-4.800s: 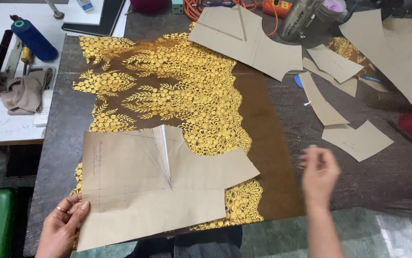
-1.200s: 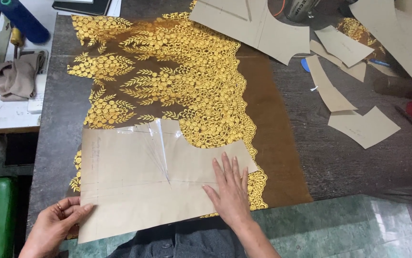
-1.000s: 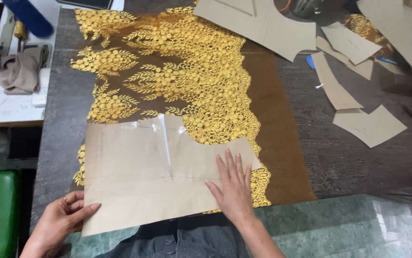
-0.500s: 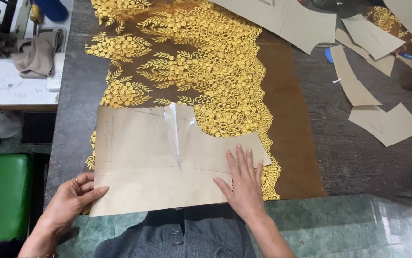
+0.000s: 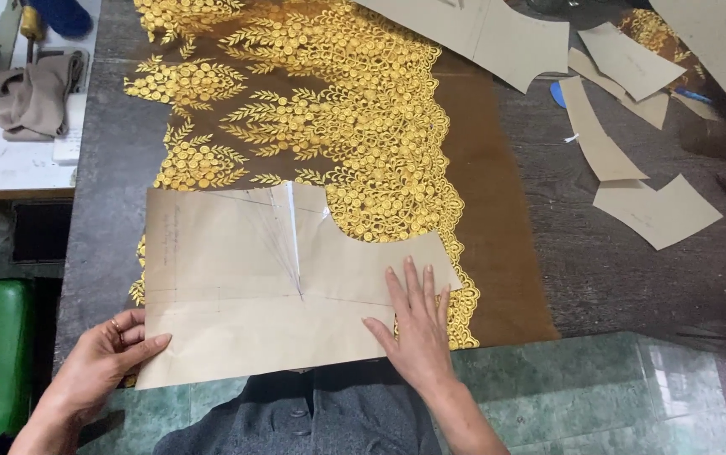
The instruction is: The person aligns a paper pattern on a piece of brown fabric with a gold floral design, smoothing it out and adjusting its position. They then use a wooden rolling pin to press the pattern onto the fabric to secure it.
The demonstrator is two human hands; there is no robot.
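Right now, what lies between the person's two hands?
In the head view, only the tan paper pattern spans from the left hand to the right hand, both resting on it.

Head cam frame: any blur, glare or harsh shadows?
Head view: even, soft light; paper pattern and gold embroidered fabric sharp; no motion blur on the left hand or right hand; only faint shadows under them; mild sheen on the green surface.
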